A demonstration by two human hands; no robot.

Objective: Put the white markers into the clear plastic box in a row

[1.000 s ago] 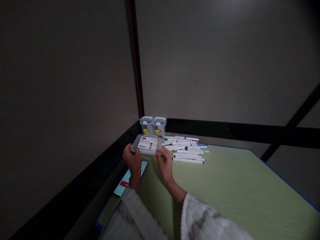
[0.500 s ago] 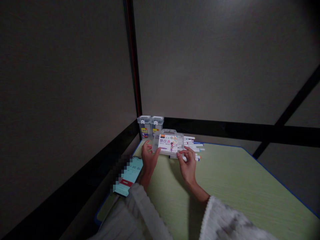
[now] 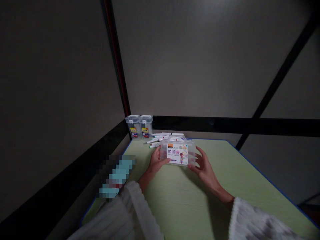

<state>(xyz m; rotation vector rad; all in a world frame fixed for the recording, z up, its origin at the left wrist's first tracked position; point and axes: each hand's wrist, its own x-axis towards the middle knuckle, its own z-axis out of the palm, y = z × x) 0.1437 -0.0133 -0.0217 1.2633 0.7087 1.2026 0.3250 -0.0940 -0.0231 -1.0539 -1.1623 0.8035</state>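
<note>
A clear plastic case [image 3: 178, 152] with a colourful printed label is held between both hands just above the green table [image 3: 205, 196]. My left hand [image 3: 156, 160] grips its left end. On the case's right end, my right hand [image 3: 203, 164] has its fingers wrapped round the side. The case hides most of a pile of white markers [image 3: 160, 138] lying behind it near the far corner.
Two small clear lidded boxes [image 3: 139, 126] with yellow labels stand in the far left corner against the black rail. A blurred phone [image 3: 116, 176] lies at the table's left edge. Walls close in on the left and back.
The case was lifted from beside the two boxes and carried right and nearer to me, in front of the markers. Both hands kept hold of it.
</note>
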